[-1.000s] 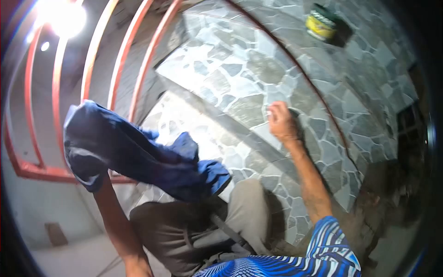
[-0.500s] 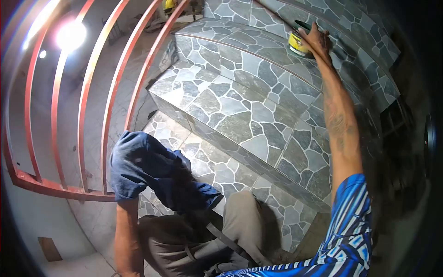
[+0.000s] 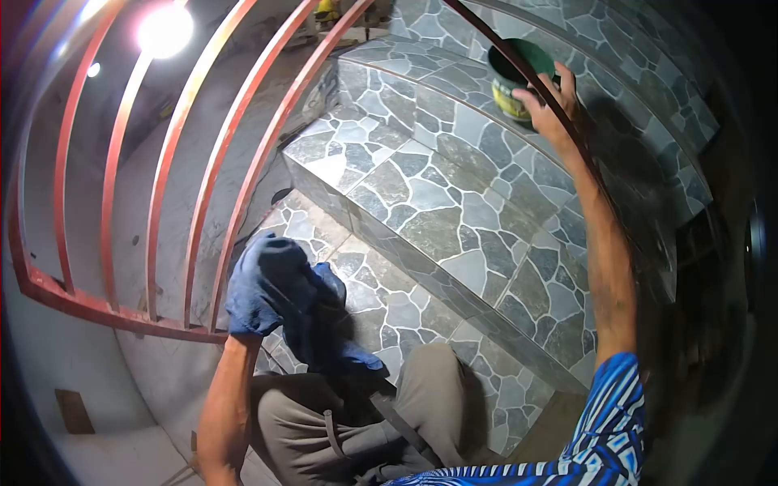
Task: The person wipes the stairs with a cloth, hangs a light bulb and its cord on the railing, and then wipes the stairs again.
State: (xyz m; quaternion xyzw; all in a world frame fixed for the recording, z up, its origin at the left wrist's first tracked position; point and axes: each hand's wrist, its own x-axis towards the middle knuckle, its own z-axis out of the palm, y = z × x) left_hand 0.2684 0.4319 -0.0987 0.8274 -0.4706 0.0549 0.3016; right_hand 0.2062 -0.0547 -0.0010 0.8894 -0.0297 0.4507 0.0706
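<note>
A blue cloth (image 3: 271, 279) is bunched over my left hand, hiding its fingers, and its lower end hangs by my knee. At the upper right, my right hand (image 3: 551, 121) grips a green tub (image 3: 509, 99) with a yellow label. The thumb presses the label side while the fingers reach over the far rim. The tub is tilted, so its dark green inside shows. It overlaps the edge of an upper tiled step (image 3: 454, 154). A dark thin bar (image 3: 478, 26) crosses in front of the tub, my right hand and the forearm.
Red metal railing bars (image 3: 166, 174) curve up on the left, with a bright lamp (image 3: 165, 31) behind them. Stone-patterned steps rise toward the upper right. My bent knees (image 3: 433, 389) are at the bottom centre. A brown piece (image 3: 74, 411) lies at the lower left.
My right hand has shifted left and toward me with the tub, which now tips to show its inside. My left hand and the cloth have moved slightly right, and the view has turned a little.
</note>
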